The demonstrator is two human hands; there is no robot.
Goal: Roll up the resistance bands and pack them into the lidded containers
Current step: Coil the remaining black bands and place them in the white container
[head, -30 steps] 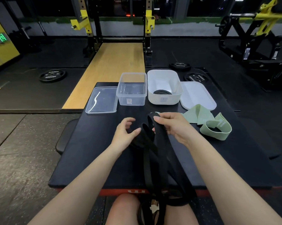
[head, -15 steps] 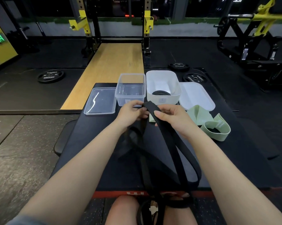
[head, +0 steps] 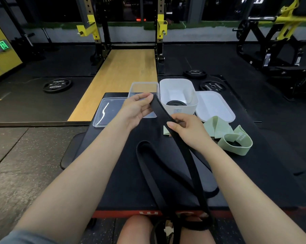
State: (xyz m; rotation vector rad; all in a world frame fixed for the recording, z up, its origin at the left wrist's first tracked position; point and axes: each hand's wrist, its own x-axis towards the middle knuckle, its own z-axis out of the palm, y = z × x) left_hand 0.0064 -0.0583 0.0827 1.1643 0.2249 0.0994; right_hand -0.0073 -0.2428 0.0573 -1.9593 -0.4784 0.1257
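Gym room, dim, floored in dark rubber [head: 16,164]; pale wooden platform [head: 120,81] leading to a black-and-yellow rack [head: 102,32] at the far side; yellow-framed machine [head: 275,37] at far right; weight plates [head: 57,84] flat on the floor. Green exit sign [head: 1,46] on the yellow wall at left.

Black padded surface [head: 113,182] with a red front edge, set in front of the seated person's knees.

Black resistance band [head: 176,147], long, flat and matte, held up at its top end between both hands; draped in loose, unrolled loops over the near half of the surface and down past the front edge between the knees.

White container [head: 178,90], open, at the far edge of the surface, with a small coiled black roll [head: 176,103] at its bottom. White lid [head: 214,106] flat just to its right. Clear container [head: 141,88], open, touching its left side, partly hidden by the left hand. Clear lid [head: 106,111] flat further left.

Green bands [head: 235,138], pale, lying crumpled right of the right hand, one standing as an open loop.

Left hand [head: 135,110], raised, thumb and fingers [head: 145,96] pinching the band's top end. Right hand [head: 187,129], lower, fingers [head: 173,125] pinching the same strap just below.
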